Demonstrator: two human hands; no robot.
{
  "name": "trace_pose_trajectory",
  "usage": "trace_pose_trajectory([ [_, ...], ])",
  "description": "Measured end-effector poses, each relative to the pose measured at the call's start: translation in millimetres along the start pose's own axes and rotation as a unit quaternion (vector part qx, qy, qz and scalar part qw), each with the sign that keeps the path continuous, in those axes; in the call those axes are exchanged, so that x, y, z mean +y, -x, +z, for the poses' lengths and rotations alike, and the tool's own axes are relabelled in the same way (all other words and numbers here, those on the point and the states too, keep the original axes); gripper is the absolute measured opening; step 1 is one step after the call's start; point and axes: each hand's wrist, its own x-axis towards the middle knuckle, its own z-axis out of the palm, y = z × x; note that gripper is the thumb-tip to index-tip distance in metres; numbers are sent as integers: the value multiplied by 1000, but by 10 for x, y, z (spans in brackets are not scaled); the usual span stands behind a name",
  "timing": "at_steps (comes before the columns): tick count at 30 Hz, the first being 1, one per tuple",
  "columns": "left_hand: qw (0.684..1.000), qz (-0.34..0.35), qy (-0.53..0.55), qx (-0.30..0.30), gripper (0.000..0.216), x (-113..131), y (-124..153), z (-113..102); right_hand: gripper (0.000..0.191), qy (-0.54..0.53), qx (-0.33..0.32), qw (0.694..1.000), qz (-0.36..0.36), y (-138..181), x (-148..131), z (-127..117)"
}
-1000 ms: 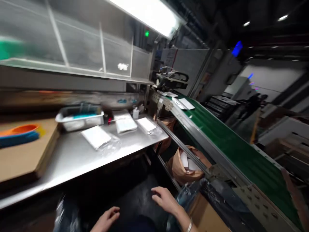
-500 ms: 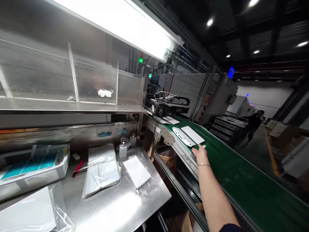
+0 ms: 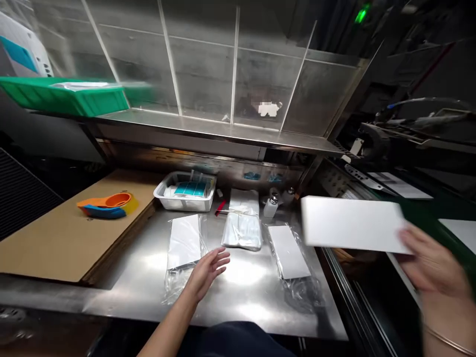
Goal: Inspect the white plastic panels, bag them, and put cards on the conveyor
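A plain white rectangular panel point(image 3: 353, 223) is held by its right end in my right hand point(image 3: 433, 258), with the fingers closed on it. It hangs in the air over the gap between the steel table and the conveyor, slightly blurred. Above the table, my left hand point(image 3: 208, 272) is open, its fingers apart and nothing in them. Close to that hand lies a white panel point(image 3: 185, 242) partly in a clear plastic bag. Another white panel point(image 3: 289, 252) rests on clear plastic at the table's right side. A stack of clear bags point(image 3: 242, 229) lies between them.
Behind stand a white tray point(image 3: 182, 203) with teal packets, a red tool point(image 3: 220, 208) and a pump bottle point(image 3: 271, 206). On the left, an orange and blue tape dispenser point(image 3: 107, 206) sits on cardboard point(image 3: 48, 243). The green conveyor point(image 3: 422, 209) carries white pieces. A shelf point(image 3: 208, 128) overhangs the back.
The view has swung left from the conveyor to the table. My right hand, empty over the belt before, now holds a white panel off it. My left hand has come into view.
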Motion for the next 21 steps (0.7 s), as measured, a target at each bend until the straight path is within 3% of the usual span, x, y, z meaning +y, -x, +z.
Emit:
trace_pose_trajectory([
  [2, 996, -16, 68, -47, 45, 130, -57, 17, 32, 76, -167, 982, 52, 190, 407, 659],
  [5, 976, -52, 129, -170, 50, 322, -8, 84, 39, 96, -403, 904, 108, 491, 1006, 1630],
  [8, 953, -118, 171, -222, 56, 448, 125, 127, 39, 116, -501, 844, 148, 726, 1388, 2282],
  [10, 948, -138, 197, -209, 59, 482, 182, 123, 40, 122, -512, 835, 160, 793, 1528, 2509],
  [12, 946, -124, 229, -190, 60, 491, 192, 102, 41, 120, -489, 850, 155, 775, 1624, 2608],
  [15, 944, -105, 263, -167, 61, 487, 149, 67, 44, 105, -418, 890, 147, 670, 1762, 2563],
  [18, 941, -106, 276, -163, 62, 469, 73, 61, 45, 88, -349, 918, 168, 634, 1956, 2320],
  [21, 939, -104, 279, -170, 64, 435, -16, 94, 41, 88, -314, 920, 218, 762, 2204, 1981],
])
